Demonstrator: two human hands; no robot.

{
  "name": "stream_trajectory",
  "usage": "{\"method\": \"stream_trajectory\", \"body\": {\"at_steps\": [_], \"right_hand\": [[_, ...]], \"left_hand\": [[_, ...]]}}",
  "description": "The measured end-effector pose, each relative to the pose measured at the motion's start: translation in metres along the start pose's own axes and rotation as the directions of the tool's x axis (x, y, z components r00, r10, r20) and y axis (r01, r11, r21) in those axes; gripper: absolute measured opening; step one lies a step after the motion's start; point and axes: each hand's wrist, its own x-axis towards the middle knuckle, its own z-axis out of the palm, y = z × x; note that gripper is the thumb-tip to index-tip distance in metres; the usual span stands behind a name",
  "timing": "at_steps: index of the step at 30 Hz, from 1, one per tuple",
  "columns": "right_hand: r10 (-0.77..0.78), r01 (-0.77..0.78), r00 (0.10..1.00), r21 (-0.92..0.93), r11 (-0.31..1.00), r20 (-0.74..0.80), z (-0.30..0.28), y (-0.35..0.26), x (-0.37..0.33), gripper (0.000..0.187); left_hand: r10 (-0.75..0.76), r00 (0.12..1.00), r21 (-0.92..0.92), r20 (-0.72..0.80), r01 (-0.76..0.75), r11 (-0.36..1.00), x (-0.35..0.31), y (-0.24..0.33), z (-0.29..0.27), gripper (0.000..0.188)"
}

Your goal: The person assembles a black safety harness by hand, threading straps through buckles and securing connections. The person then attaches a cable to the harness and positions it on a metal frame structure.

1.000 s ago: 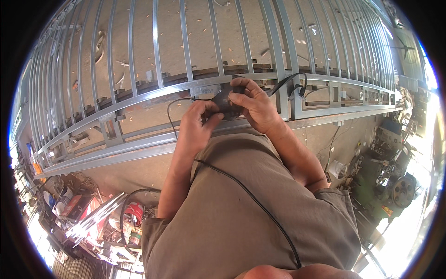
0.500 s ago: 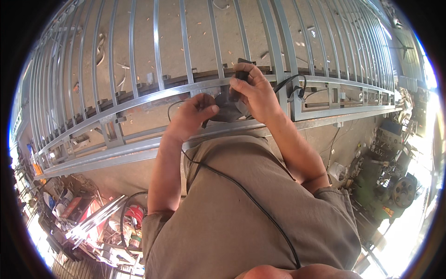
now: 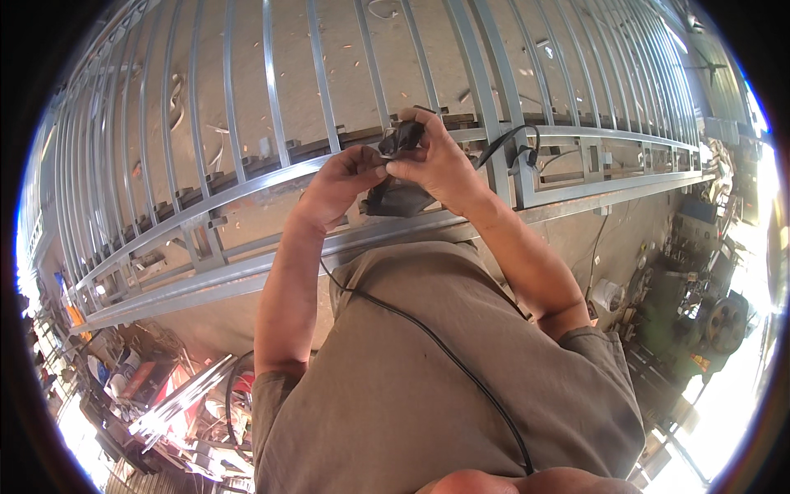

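Observation:
In front of my waist, both hands meet over a black thing [image 3: 406,138] with a small shiny spot near its left end; I cannot make out its kind. My right hand [image 3: 440,169] wraps round it from the right, thumb pressed underneath. With fingers pinched together, my left hand [image 3: 336,185] touches its left end; whether a small piece sits between those fingertips is hidden. Just below the hands lies a dark grey, flap-like piece [image 3: 399,200], over the near rail of a metal frame [image 3: 247,177]. It is unclear whether it joins the black thing.
Shiny upright bars [image 3: 269,82] of the frame spread across the far side. A black cable loop [image 3: 527,148] hangs on the frame, right of my hands. Another cable [image 3: 428,337] crosses my shirt. Cluttered scrap [image 3: 173,395] lies at lower left; a machine with a wheel [image 3: 720,329] stands right.
My right hand has turned and come slightly left and down, tilting the black thing. My left hand has risen toward it, so the fingertips of both hands now meet.

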Motion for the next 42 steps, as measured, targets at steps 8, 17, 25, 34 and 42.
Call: {"method": "stream_trajectory", "body": {"at_steps": [8, 17, 25, 34, 42], "right_hand": [[-0.127, 0.093, 0.973, -0.176, 0.98, -0.191, -0.002, 0.018, 0.003, 0.065], [-0.228, 0.224, 0.869, -0.06, 0.973, -0.44, -0.003, 0.023, 0.005, 0.062], [-0.01, 0.177, 0.842, 0.259, 0.949, -0.539, -0.001, 0.035, -0.02, 0.06], [-0.073, 0.351, 0.792, 0.354, 0.867, -0.606, 0.001, 0.049, -0.027, 0.063], [0.038, 0.255, 0.822, 0.426, 0.868, -0.569, 0.012, 0.062, -0.026, 0.051]], "left_hand": [[0.056, 0.989, 0.428, -0.138, 0.009, 0.904, 0.013, 0.002, 0.007, 0.019], [-0.139, 0.987, 0.4, 0.075, 0.098, 0.911, 0.023, -0.005, -0.001, 0.03], [-0.123, 0.973, 0.623, 0.197, -0.028, 0.781, 0.011, -0.012, -0.013, 0.026], [-0.093, 0.982, 0.705, 0.163, -0.05, 0.707, -0.008, -0.011, -0.014, 0.021], [-0.02, 0.99, 0.611, 0.143, -0.072, 0.788, -0.012, -0.019, -0.024, 0.022]]}}
